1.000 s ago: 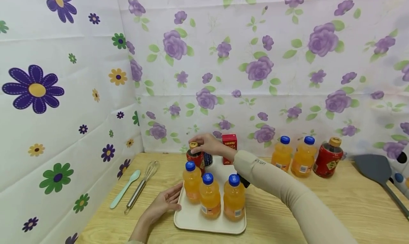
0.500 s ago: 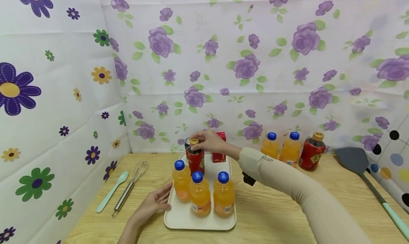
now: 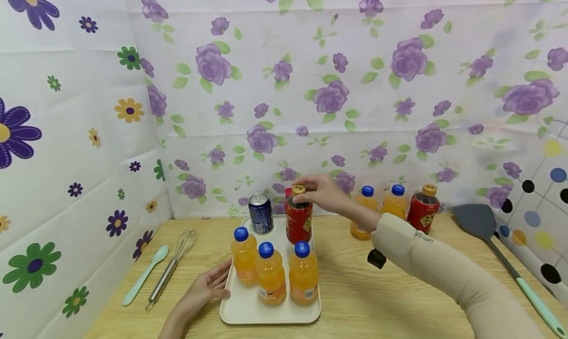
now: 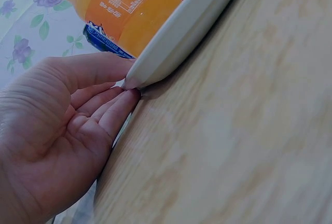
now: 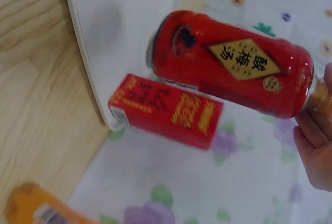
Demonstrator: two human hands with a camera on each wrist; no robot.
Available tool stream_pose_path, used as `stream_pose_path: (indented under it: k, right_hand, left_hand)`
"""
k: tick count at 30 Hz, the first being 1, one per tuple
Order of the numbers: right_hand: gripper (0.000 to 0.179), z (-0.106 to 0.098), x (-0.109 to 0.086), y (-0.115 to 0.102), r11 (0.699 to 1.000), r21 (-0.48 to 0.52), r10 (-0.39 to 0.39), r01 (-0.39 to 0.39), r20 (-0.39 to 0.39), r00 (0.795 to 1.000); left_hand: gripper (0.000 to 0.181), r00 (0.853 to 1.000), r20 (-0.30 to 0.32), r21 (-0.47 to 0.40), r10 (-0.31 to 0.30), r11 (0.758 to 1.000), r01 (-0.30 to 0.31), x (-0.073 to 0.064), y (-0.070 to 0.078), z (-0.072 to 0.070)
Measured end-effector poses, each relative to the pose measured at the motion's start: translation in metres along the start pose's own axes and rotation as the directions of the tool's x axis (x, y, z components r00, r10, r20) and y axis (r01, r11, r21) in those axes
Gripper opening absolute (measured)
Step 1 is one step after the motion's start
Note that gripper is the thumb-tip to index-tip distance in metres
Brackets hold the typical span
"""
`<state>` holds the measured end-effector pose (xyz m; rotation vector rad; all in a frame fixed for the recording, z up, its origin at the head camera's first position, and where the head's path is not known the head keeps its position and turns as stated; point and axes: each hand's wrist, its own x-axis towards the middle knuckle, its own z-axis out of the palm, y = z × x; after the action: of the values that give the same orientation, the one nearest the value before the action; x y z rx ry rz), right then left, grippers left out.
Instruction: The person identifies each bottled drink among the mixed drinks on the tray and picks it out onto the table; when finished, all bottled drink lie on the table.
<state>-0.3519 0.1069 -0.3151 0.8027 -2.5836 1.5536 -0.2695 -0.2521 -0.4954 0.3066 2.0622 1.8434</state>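
My right hand (image 3: 321, 193) grips a red-labelled sour plum drink bottle (image 3: 299, 221) by its yellow cap. The bottle is upright over the back right of a cream tray (image 3: 270, 317), in front of a red drink carton (image 5: 168, 111) that it mostly hides in the head view. At the tray's left edge, my left hand (image 3: 201, 289) pinches the rim between thumb and fingertips, plainest in the left wrist view. Several orange juice bottles (image 3: 269, 275) with blue caps stand on the tray's front half. A dark blue can (image 3: 260, 213) occupies its back left corner.
Left of the tray lie a whisk (image 3: 170, 270) and a pale green spoon (image 3: 146, 275). Behind my right forearm stand two more orange juice bottles (image 3: 366, 201) and another red-labelled bottle (image 3: 422, 208). A grey spatula (image 3: 477, 220) lies far right, and patterned cloth (image 3: 266, 82) backs the table.
The right hand has carried the red-labelled bottle rightward, from in front of the blue can to in front of the carton. The can now shows fully. The left hand stays at the tray.
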Motion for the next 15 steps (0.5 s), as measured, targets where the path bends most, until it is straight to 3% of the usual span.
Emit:
stream_pose_path:
  k: [3,6,15]
  right_hand:
    - [0.045,-0.018,-0.015,0.0,1.0,-0.028,-0.002,0.001,-0.041,0.999]
    - [0.046,-0.038,-0.03,0.002,0.998,-0.033,0.043,-0.047,-0.102,0.994]
    - [0.056,-0.093,-0.077,0.026,0.983,-0.047,0.164,-0.18,-0.235,0.958]
  left_hand:
    - [0.091,1.0,-0.005,-0.002,-0.008,1.0,0.008,-0.002,0.0,-0.001]
    - [0.091,1.0,0.003,0.002,-0.005,1.0,0.005,-0.001,0.001,-0.001]
    - [0.091,1.0,-0.005,-0.004,-0.021,1.0,0.021,-0.001,0.001,0.002]
